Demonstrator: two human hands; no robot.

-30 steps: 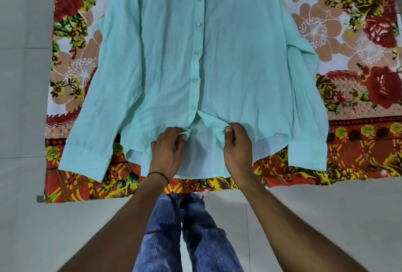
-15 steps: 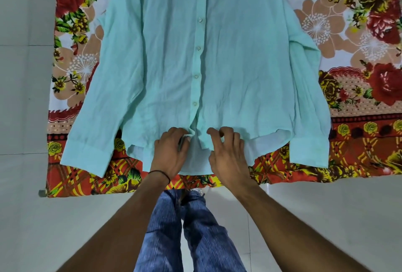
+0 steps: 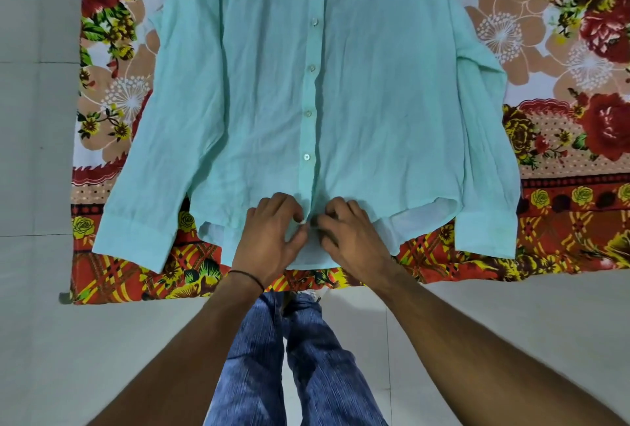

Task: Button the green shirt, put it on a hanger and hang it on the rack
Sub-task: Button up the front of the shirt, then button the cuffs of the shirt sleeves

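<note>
A pale green shirt [image 3: 375, 101] of thin, crinkled cotton lies face up and spread flat, sleeves out to either side, on a red, orange and cream floral bedsheet [image 3: 116, 84] laid over the grey tiled floor [image 3: 34, 152]. Its hem points toward the person standing over it in blue jeans [image 3: 252, 374]. Small round pearly white buttons [image 3: 306, 157] run down the middle strip and look fastened as far as the lowest one I can see. Below that, the two front edges come together under the hands. The left hand [image 3: 269, 241], with a thin black thread [image 3: 246, 277] round its wrist, pinches the cloth on its own side between thumb and forefinger. The right hand [image 3: 351, 241] has its fingers curled on the opposite edge, and the two nearly touch just above the hem. I cannot tell whether a button sits between the fingertips. The trouble I would expect is here: the cloth is soft and bunches, so the last button may go only half through its hole and slip out once the shirt is lifted. The back layer shows paler below the front hem and could get caught in the pinch. A hard tug might also drag the shirt askew on the sheet. I see no hanger or rack.
</note>
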